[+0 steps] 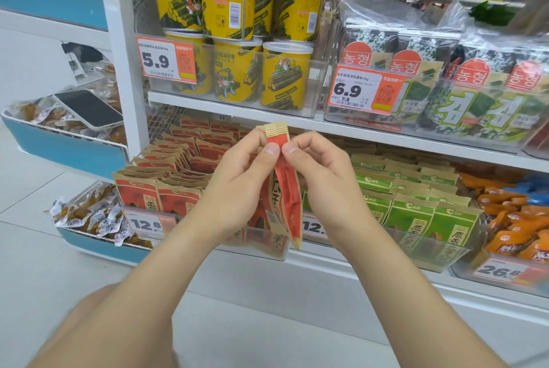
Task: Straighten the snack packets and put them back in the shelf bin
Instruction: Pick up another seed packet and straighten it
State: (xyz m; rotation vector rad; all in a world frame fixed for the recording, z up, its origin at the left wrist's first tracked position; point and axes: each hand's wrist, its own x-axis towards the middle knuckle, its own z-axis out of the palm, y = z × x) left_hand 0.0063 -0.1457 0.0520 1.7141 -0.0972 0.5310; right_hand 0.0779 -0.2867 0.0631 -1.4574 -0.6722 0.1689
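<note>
Both hands are up in front of the lower shelf, pinching the same thing. My left hand (248, 180) and right hand (322, 180) each nip the top of the held packets (283, 189) between thumb and forefinger, thumb tips almost touching just under the crimped tan seal. It looks like 2 packets pressed flat together, tho I can't tell the count for sure. Long axis is near vertical, seal up, bottom corner hanging low and tilted a bit to the right, thin edge toward the cam. The shelf bin (267, 248) sits straight behind and below the hands, its clear front wall right by the packets' lower end, and most of its open room runs off to the left. The left hand is therefore nearer the rows, and I'd lead the drop-in w/ that one. The red packets (190, 159) already in there stand upright in rows, faces to the front, so the held ones prob need approx a quarter turn about their long axis before going down. Material is matte kraft-type paper printed red, w/ ribbed top seals and crisp side folds: stiff enough to stand, but it creases easily. The bin is hard clear plastic w/ a thin rim that a corner could snag on. The green packets (416, 204) fill the next bin to the right.
</note>
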